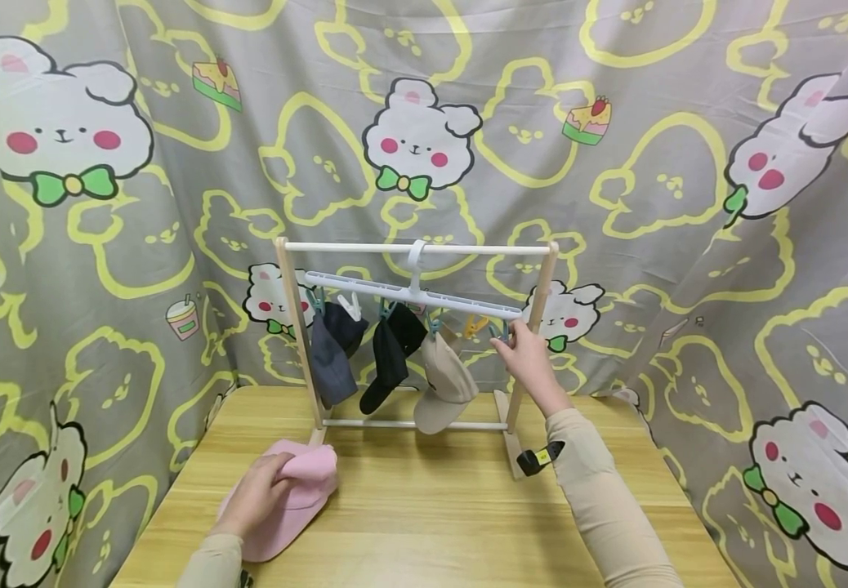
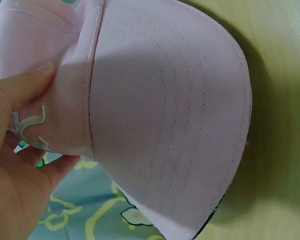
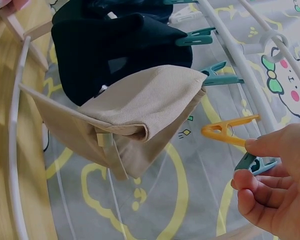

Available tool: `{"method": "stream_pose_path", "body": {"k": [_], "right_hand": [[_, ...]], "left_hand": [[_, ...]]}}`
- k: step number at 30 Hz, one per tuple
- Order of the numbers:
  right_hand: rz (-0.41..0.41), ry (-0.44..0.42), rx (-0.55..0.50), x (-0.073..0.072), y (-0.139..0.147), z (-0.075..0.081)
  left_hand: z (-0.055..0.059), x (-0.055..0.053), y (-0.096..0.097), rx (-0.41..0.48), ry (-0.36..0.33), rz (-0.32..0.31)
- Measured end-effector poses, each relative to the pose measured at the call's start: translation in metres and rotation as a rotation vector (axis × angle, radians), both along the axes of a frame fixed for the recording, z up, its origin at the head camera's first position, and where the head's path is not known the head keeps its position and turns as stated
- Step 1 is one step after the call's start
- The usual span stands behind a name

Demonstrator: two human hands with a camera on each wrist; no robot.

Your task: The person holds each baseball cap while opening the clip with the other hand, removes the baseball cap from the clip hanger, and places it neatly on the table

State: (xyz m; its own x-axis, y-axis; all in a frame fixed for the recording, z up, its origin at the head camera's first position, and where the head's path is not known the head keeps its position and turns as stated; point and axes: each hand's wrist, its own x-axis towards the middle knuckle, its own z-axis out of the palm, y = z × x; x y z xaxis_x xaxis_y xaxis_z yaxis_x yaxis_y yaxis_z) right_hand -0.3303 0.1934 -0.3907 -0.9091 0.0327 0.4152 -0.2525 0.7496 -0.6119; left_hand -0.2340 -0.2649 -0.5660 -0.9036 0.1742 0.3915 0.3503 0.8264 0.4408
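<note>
My left hand grips a pink baseball cap by its crown, low over the table's left side. In the left wrist view the thumb lies on the crown and the brim points away. At the lower right end of a tilted pale-blue clip hanger, my right hand pinches a teal clip. A yellow clip hangs beside it with nothing in it. Teal clips hold a beige cap, a black cap and a dark blue-grey cap along the hanger.
The hanger hooks over the top bar of a small wooden rack standing on the wood-grain table. A white clip hangs near the dark blue-grey cap. Patterned grey curtain surrounds the table at the back and sides.
</note>
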Motion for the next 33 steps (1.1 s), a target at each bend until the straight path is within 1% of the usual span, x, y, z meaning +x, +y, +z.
{"method": "stream_pose_path", "body": {"k": [3,11,20,23,26,28,30,33], "right_hand": [[0.002,-0.004,-0.003,0.0,0.0,0.0],[0.011,-0.017,-0.024,0.001,0.001,-0.001],[0.002,-0.001,-0.009,-0.001,0.0,-0.001],[0.003,0.001,-0.003,-0.001,0.0,-0.002],[0.003,0.002,0.003,-0.001,0.0,-0.003],[0.003,0.0,0.003,-0.001,0.0,-0.003],[0.004,-0.001,0.0,-0.001,0.0,-0.002],[0.008,-0.006,-0.006,0.0,0.0,-0.002]], "left_hand": [[0.0,0.001,-0.006,-0.003,-0.014,0.006],[0.002,0.003,-0.017,-0.019,0.011,0.014],[0.002,-0.002,-0.03,-0.048,-0.021,-0.004],[0.001,-0.002,-0.033,-0.072,0.012,-0.013],[0.001,-0.001,-0.035,-0.089,0.07,-0.017],[0.0,0.0,-0.036,-0.094,0.093,-0.026],[0.001,0.001,-0.037,-0.087,0.088,-0.027],[0.002,0.0,-0.04,-0.081,0.045,-0.026]]}}
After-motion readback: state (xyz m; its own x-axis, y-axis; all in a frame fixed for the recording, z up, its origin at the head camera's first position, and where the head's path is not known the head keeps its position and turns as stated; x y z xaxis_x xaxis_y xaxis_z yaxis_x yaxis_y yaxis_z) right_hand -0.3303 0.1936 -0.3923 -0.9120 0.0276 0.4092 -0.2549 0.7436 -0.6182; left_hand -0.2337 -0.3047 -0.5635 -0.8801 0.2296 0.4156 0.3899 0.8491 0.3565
